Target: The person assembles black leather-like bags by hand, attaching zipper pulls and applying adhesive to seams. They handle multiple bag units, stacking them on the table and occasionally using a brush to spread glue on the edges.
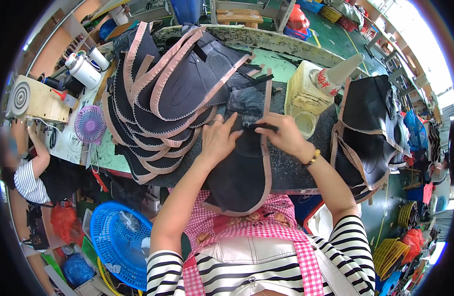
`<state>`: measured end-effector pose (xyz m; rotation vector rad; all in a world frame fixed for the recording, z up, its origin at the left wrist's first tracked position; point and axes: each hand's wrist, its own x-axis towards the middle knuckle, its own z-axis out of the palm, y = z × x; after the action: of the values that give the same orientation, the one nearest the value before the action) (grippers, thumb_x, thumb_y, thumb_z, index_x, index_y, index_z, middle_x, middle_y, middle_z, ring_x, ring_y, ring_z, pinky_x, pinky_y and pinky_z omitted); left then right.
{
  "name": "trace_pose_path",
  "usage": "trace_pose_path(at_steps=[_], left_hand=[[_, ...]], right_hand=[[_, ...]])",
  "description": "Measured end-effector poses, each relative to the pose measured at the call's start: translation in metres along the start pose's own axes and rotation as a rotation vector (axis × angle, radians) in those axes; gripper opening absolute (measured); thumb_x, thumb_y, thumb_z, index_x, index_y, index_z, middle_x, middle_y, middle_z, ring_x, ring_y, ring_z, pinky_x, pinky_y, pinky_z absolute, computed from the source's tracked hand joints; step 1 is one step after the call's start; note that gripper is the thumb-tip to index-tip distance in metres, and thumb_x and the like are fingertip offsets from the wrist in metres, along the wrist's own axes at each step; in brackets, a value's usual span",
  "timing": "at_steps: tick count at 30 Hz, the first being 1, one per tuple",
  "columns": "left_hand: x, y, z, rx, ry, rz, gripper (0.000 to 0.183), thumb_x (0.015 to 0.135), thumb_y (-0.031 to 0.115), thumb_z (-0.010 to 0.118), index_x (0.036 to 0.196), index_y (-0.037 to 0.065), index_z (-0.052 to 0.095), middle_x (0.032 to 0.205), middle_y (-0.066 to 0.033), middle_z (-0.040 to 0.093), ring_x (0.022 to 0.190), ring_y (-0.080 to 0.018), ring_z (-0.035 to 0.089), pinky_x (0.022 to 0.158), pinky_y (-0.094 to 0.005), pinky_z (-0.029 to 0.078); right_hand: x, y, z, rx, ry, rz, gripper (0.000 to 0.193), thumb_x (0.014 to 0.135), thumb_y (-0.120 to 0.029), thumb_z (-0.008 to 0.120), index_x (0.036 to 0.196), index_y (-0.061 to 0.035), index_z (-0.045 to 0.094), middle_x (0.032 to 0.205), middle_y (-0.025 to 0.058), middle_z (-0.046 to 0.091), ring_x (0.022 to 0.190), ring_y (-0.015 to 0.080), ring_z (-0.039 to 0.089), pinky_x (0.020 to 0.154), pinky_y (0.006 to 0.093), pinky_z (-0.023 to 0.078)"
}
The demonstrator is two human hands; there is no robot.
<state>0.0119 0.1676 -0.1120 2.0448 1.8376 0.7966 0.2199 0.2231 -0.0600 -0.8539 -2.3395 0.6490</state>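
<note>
My right hand (285, 134) is closed round the dark handle of a small brush (260, 126), its bristles down on a black fabric piece (239, 167). This piece has a pinkish-beige zigzag-stitched edge, and its near end overhangs the table edge toward my apron. Above the brush, a patch of it looks wet and shiny. Lying on the same piece, left of the brush, my left hand (218, 139) has its fingers spread and holds nothing. A stack of similar trimmed pieces (180, 93) rises at the left. Right of my hands stands a yellowish glue-smeared container (306, 89) with an open mouth.
A pale cone-shaped nozzle (338, 74) leans out by the container. More trimmed black pieces (367, 133) hang over the right side. At the left are a purple fan (90, 123), a white flask (83, 71) and a co-worker's arm (39, 155). A blue basket (121, 244) stands below left.
</note>
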Motion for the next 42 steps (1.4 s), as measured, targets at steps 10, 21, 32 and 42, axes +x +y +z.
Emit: trace_pose_path(at_steps=[10,21,32,42], left_hand=[[0.056,-0.015,-0.010,0.093,0.236,0.191,0.047,0.085,0.005,0.063,0.130,0.001,0.052,0.101,-0.0188,0.053,0.089,-0.0376,0.058,0.076,-0.0414,0.048],[-0.035,0.023,-0.031,0.398,-0.237,0.332,0.067,0.075,0.060,0.066,0.130,0.023,0.058,0.134,-0.0118,0.051,0.132,-0.0389,0.038,0.109,-0.0622,0.018],[-0.041,0.019,-0.025,0.279,-0.149,0.143,0.050,0.081,0.027,0.069,0.126,0.009,0.058,0.135,-0.0055,0.055,0.118,-0.0336,0.051,0.091,-0.0466,0.040],[-0.036,0.007,-0.044,-0.032,0.165,0.213,0.041,0.082,0.015,0.068,0.121,0.006,0.060,0.131,-0.0125,0.058,0.110,-0.0337,0.057,0.093,-0.0440,0.044]], right_hand=[[-0.043,0.000,-0.079,-0.379,0.251,0.426,0.022,0.080,-0.020,0.073,0.093,-0.0019,0.072,0.070,0.0175,0.065,0.058,0.0317,0.062,0.056,0.0376,0.048],[0.020,-0.011,-0.064,0.545,-0.002,0.734,0.033,0.087,-0.027,0.069,0.098,0.0045,0.066,0.075,0.0062,0.067,0.056,0.0099,0.061,0.055,0.0207,0.049],[-0.062,-0.031,-0.005,0.181,-0.041,0.158,0.016,0.068,-0.008,0.069,0.081,0.0000,0.068,0.078,0.0152,0.068,0.069,0.0266,0.067,0.064,0.0337,0.052],[-0.056,-0.058,0.024,0.262,0.144,0.576,0.023,0.088,-0.020,0.069,0.094,0.0021,0.071,0.062,0.0105,0.066,0.050,0.0094,0.057,0.046,0.0266,0.045]])
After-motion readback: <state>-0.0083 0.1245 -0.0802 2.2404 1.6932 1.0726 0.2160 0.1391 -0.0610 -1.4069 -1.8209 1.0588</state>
